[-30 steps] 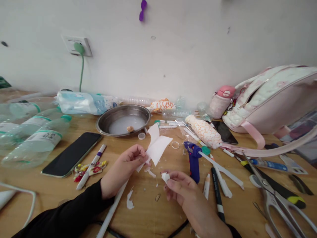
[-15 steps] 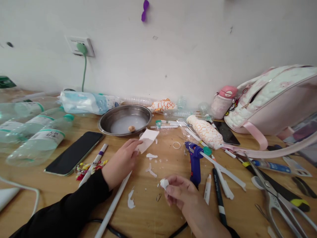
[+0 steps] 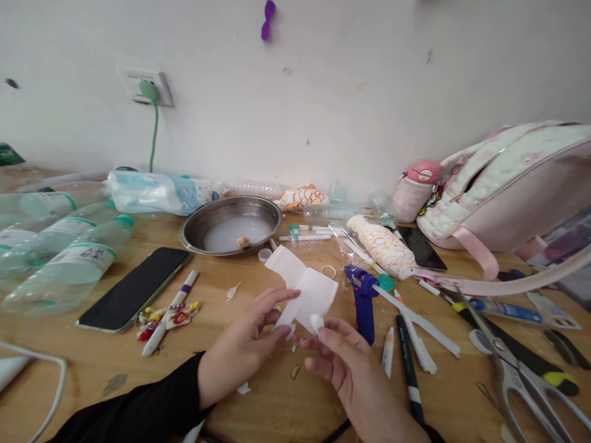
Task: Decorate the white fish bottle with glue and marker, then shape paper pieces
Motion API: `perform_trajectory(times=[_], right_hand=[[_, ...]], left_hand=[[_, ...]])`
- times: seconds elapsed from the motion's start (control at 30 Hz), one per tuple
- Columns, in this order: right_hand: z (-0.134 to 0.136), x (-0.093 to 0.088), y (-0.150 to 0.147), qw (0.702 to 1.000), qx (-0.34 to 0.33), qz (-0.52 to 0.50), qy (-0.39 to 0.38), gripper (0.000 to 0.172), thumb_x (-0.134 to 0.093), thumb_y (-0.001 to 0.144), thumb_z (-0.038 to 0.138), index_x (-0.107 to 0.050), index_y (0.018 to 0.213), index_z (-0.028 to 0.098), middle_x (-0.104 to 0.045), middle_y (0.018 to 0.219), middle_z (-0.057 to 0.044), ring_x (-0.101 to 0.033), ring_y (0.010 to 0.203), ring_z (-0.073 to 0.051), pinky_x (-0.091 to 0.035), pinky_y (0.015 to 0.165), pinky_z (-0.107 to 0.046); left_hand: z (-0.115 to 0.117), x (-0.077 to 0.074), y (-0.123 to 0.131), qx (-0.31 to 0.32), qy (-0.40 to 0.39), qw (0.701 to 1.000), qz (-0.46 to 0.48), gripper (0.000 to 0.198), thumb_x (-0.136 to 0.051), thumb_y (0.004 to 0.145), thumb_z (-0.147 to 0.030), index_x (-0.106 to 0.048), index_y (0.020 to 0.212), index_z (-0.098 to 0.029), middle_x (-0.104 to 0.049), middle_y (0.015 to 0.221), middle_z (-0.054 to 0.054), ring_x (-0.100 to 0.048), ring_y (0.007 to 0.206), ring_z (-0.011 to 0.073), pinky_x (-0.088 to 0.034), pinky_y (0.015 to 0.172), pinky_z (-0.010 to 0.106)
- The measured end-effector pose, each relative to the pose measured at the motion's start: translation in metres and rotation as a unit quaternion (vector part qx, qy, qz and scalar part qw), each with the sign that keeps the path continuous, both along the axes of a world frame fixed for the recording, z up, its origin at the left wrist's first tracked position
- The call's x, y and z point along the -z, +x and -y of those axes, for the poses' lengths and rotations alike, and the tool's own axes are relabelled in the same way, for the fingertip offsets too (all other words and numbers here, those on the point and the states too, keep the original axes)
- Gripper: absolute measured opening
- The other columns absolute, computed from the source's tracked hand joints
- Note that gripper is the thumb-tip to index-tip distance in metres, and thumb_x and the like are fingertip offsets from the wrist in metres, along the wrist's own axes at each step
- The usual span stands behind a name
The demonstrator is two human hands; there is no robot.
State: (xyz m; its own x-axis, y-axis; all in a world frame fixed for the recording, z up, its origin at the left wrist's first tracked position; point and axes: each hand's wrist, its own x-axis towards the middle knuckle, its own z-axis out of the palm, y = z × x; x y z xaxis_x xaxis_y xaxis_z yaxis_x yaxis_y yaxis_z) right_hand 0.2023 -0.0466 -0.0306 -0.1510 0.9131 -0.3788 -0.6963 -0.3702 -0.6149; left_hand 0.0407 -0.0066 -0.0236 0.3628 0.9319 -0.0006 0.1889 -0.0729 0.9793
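Note:
My left hand [image 3: 244, 344] is closed on a creased white sheet of paper [image 3: 318, 294], lifted in front of me with its fold running down the middle. My right hand [image 3: 353, 369] pinches a small white wad of paper [image 3: 316, 322] between thumb and fingertips, at the sheet's lower right corner. Whether the wad touches the sheet I cannot tell. Torn white scraps [image 3: 244, 388] lie on the wooden table under and around my hands.
Behind the paper stands a steel basin [image 3: 194, 237] holding cloudy liquid and a brown lump [image 3: 243, 242]. To the right are a blue glue gun [image 3: 364, 307], markers, scissors [image 3: 512, 375] and a fish-like white form [image 3: 383, 246]. A phone [image 3: 133, 289] and plastic bottles [image 3: 78, 264] lie left.
My left hand has picked the paper up off the table and brought it right, towards my right hand. My right hand still pinches the wad. A white stick beside my left arm is now mostly covered.

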Motion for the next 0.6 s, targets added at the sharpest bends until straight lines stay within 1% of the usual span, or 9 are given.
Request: perform_trajectory(times=[0.07, 0.13, 0.27, 0.3, 0.37, 0.43, 0.53, 0.6], right_hand=[[-0.001, 0.001, 0.001, 1.0, -0.005, -0.009, 0.01, 0.011, -0.076, 0.066, 0.018, -0.07, 0.075, 0.018, -0.069, 0.072, 0.0, -0.066, 0.071, -0.012, -0.055, 0.061, -0.019], [-0.001, 0.0, 0.001, 1.0, -0.009, -0.015, 0.016, 0.009, -0.075, 0.066, 0.016, -0.07, 0.073, 0.018, -0.07, 0.072, 0.0, -0.066, 0.071, -0.011, -0.054, 0.067, -0.018], [0.001, -0.002, 0.0, 0.999, -0.024, -0.018, 0.02, 0.009, -0.076, 0.064, 0.015, -0.071, 0.071, 0.017, -0.071, 0.074, 0.001, -0.066, 0.073, -0.01, -0.052, 0.074, -0.018], [0.002, -0.002, 0.0, 0.999, -0.031, -0.016, 0.02, 0.01, -0.076, 0.064, 0.014, -0.07, 0.072, 0.016, -0.071, 0.075, 0.0, -0.066, 0.074, -0.01, -0.051, 0.076, -0.018], [0.002, -0.002, 0.001, 0.998, -0.051, -0.01, 0.021, 0.011, -0.076, 0.064, 0.015, -0.069, 0.073, 0.015, -0.071, 0.077, 0.0, -0.065, 0.076, -0.01, -0.049, 0.08, -0.02], [0.002, -0.001, 0.001, 0.997, -0.074, -0.005, 0.022, 0.014, -0.077, 0.062, 0.016, -0.068, 0.072, 0.015, -0.07, 0.076, 0.0, -0.065, 0.077, -0.011, -0.048, 0.08, -0.022], [0.003, 0.001, -0.001, 0.993, -0.115, 0.006, 0.029, 0.018, -0.079, 0.059, 0.02, -0.066, 0.07, 0.015, -0.07, 0.072, -0.001, -0.065, 0.073, -0.012, -0.048, 0.075, -0.022], [0.003, 0.001, -0.002, 0.991, -0.127, 0.02, 0.037, 0.016, -0.078, 0.06, 0.02, -0.066, 0.07, 0.016, -0.07, 0.07, -0.001, -0.064, 0.069, -0.011, -0.047, 0.069, -0.02]], left_hand=[[0.003, -0.001, 0.0, 0.014, -0.01, 1.0, -0.014, 0.036, -0.051, 0.074, -0.021, -0.049, 0.111, -0.024, -0.055, 0.106, 0.005, -0.057, 0.078, 0.0161, -0.047, 0.074, 0.032], [0.005, -0.003, 0.001, 0.029, -0.014, 0.999, -0.023, 0.033, -0.051, 0.074, -0.021, -0.049, 0.107, -0.023, -0.057, 0.095, 0.003, -0.055, 0.075, 0.0158, -0.045, 0.072, 0.031], [0.006, -0.009, 0.003, 0.048, -0.028, 0.998, -0.001, 0.015, -0.049, 0.079, -0.028, -0.055, 0.09, -0.021, -0.056, 0.082, 0.0, -0.052, 0.077, 0.0158, -0.043, 0.073, 0.028], [0.006, -0.01, 0.004, 0.044, -0.04, 0.998, 0.004, 0.015, -0.047, 0.08, -0.031, -0.056, 0.085, -0.021, -0.055, 0.08, -0.001, -0.052, 0.077, 0.0157, -0.042, 0.074, 0.027], [0.004, -0.011, 0.004, 0.023, -0.076, 0.997, 0.007, 0.02, -0.046, 0.081, -0.035, -0.059, 0.078, -0.02, -0.056, 0.076, -0.001, -0.051, 0.076, 0.0154, -0.041, 0.073, 0.026], [0.001, -0.01, 0.004, -0.008, -0.122, 0.992, 0.012, 0.021, -0.05, 0.079, -0.036, -0.062, 0.078, -0.02, -0.057, 0.077, -0.001, -0.051, 0.076, 0.0154, -0.041, 0.071, 0.024], [-0.001, -0.005, 0.004, -0.015, -0.203, 0.977, 0.059, 0.019, -0.061, 0.072, -0.034, -0.065, 0.084, -0.02, -0.061, 0.083, 0.0, -0.054, 0.076, 0.0149, -0.042, 0.068, 0.024], [-0.001, -0.002, 0.005, -0.011, -0.247, 0.964, 0.095, 0.022, -0.066, 0.067, -0.032, -0.066, 0.085, -0.019, -0.062, 0.078, -0.001, -0.055, 0.066, 0.0125, -0.043, 0.062, 0.024]])
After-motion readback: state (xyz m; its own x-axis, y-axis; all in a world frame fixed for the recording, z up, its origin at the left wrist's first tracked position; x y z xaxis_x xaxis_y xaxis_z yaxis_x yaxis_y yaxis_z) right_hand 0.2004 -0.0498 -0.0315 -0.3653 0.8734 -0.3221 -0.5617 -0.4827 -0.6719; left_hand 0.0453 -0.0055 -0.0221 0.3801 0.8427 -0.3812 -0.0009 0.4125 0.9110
